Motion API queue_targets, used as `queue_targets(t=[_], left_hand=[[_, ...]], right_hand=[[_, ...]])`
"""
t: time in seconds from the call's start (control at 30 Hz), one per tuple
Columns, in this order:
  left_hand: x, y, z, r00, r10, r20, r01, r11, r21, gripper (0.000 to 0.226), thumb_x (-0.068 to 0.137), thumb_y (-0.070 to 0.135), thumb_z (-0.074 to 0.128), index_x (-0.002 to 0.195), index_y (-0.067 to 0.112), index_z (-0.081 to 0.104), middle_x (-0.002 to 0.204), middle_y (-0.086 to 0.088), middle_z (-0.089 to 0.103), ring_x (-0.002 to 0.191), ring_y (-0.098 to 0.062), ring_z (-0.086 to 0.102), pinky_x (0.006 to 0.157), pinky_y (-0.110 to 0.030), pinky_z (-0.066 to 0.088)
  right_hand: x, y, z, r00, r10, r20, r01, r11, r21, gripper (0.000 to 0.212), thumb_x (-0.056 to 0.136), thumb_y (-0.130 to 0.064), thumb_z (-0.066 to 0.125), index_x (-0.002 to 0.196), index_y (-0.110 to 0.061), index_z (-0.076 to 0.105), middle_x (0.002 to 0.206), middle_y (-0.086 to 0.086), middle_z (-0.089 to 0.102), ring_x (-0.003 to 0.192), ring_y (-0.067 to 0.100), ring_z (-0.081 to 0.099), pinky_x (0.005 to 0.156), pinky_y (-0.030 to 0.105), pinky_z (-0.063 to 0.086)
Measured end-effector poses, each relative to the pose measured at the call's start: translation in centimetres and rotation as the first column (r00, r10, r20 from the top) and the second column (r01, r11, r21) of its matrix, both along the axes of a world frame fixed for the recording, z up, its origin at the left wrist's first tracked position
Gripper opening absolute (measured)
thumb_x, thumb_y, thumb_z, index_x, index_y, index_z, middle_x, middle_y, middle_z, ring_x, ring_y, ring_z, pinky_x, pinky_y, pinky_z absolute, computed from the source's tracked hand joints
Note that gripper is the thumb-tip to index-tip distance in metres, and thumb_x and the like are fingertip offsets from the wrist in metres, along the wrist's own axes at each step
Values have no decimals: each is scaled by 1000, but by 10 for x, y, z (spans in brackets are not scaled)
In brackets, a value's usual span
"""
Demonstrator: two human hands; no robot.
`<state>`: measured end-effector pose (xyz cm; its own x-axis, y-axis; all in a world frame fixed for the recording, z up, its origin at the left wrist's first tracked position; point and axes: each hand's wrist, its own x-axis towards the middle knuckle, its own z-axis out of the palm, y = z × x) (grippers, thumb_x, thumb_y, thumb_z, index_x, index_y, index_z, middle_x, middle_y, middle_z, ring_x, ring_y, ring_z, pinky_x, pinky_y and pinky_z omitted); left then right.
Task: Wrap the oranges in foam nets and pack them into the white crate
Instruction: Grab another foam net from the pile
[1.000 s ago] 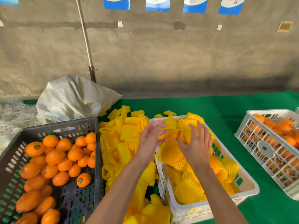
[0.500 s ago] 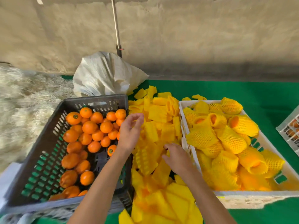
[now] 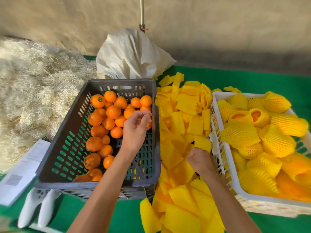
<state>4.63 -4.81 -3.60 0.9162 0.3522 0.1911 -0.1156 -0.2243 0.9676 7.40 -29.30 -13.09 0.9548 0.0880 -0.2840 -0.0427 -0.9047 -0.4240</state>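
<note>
A dark grey crate on the left holds several bare oranges. My left hand hovers inside it near the right wall, fingers loosely bent over an orange without closing round it. Loose yellow foam nets lie heaped between the two crates. My right hand is down in that heap, fingers curled on one foam net beside the white crate. The white crate on the right is filled with several net-wrapped oranges.
A white woven sack stands behind the grey crate, with a thin pole against the concrete wall. Pale straw is piled at far left. Printed papers and white plastic pieces lie at front left on green cloth.
My view swung left and down. My left hand moved from the net heap into the grey crate over the oranges. My right hand sank deeper into the nets beside the white crate.
</note>
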Motion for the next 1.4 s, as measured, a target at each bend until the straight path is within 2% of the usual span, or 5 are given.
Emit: queue_targets(t=[0.27,0.57,0.93,1.17,1.4], left_hand=[[-26,-16,39,960,-260,-102,253,965,-72,21,95,23,76,113,16,68,107,-3,71,93,-21,69,77,-30,60],[-43,-30,39,998,-41,48,38,998,53,29,92,23,79,119,19,70,116,10,71,110,-3,65,90,-36,58],[-64,-7,22,981,60,184,-36,990,-134,9,103,17,63,101,11,69,80,8,66,67,-2,54,63,-18,43],[-66,18,22,995,-56,85,68,986,-155,10,105,18,60,102,10,64,80,20,62,72,2,54,68,-14,42],[-50,51,15,985,-158,-74,157,987,-20,11,104,14,61,102,4,65,86,1,71,73,-4,65,68,-19,49]], right_hand=[[-25,49,120,613,-233,755,-51,942,332,20,89,-28,75,77,-16,64,81,-18,52,90,11,52,79,29,43],[-51,98,143,925,-270,266,-93,519,850,15,102,-31,58,99,-31,73,96,-19,74,94,-3,68,76,11,51],[-35,133,125,917,134,375,-268,903,335,21,99,-4,48,82,-9,59,82,9,63,83,29,60,66,38,44],[-20,173,123,910,-250,-329,368,124,922,21,95,-4,55,97,-12,74,99,9,77,98,27,71,90,38,57],[-9,195,96,837,8,-547,547,17,837,35,106,-28,45,133,-15,64,128,6,70,125,21,62,114,38,42]])
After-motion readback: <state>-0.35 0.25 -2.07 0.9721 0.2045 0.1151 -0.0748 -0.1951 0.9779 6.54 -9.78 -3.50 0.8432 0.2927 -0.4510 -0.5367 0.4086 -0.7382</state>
